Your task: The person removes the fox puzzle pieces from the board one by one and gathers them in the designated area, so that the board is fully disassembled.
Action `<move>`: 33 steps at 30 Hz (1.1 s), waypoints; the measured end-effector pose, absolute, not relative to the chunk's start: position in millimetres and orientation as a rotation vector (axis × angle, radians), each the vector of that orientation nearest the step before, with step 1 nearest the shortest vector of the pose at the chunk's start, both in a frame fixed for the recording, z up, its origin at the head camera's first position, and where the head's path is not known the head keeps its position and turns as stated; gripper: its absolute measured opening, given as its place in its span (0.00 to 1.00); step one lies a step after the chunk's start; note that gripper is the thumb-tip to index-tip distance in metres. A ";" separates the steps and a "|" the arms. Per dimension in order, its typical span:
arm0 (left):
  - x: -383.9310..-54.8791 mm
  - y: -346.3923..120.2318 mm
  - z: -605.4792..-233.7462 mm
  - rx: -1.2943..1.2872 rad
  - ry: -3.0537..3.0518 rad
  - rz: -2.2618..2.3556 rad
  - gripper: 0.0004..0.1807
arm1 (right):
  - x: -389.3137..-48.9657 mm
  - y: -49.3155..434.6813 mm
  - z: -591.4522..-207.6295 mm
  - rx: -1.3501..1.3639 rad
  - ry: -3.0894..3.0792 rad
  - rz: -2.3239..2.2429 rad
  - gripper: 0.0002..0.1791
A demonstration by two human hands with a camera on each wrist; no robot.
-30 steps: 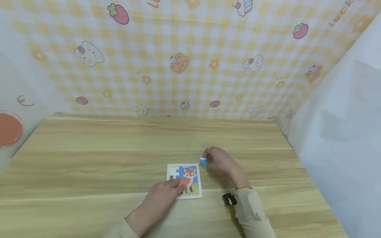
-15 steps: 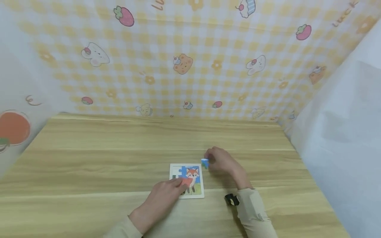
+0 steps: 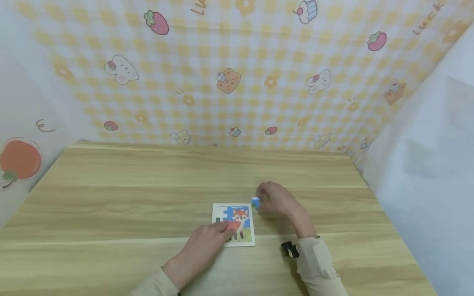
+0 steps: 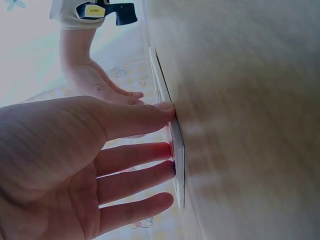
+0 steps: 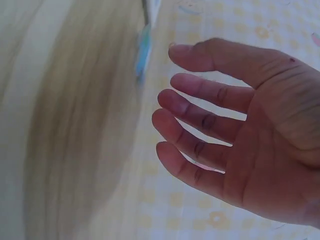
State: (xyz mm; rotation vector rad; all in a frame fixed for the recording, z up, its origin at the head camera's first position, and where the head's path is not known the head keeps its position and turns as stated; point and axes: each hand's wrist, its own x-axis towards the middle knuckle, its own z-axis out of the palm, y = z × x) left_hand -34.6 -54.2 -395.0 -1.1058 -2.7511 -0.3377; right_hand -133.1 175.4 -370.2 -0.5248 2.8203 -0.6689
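Observation:
A fox jigsaw puzzle in a white square frame [image 3: 240, 244] lies on the table, with a bare white gap at its upper left. My left hand [image 3: 205, 242] rests on its lower left. In the left wrist view the thumb [image 4: 162, 111] is at the frame's edge, and straight fingers touch the top. Just right of the frame's upper corner lies a loose blue and green puzzle piece [image 3: 255, 202]. Beside it is my right hand [image 3: 275, 199]. The right wrist view shows its fingers loosely bent, holding nothing, apart from the blurred piece [image 5: 143, 55].
The wood-grain table [image 3: 148, 185] reaches back to a yellow checked cloth [image 3: 252, 102] with cartoon prints. White sheets [image 3: 426, 164] hang at the sides. A black wrist camera [image 3: 290, 249] sits at the right sleeve.
The loose puzzle piece has turned a little, and the right fingers stand slightly farther from it. The left hand keeps its place on the puzzle. The head view has shifted slightly.

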 end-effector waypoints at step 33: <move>-37.1 -54.5 -397.1 -1.108 -2.681 -0.313 0.20 | -106.3 111.1 -378.5 -0.869 2.716 -0.566 0.17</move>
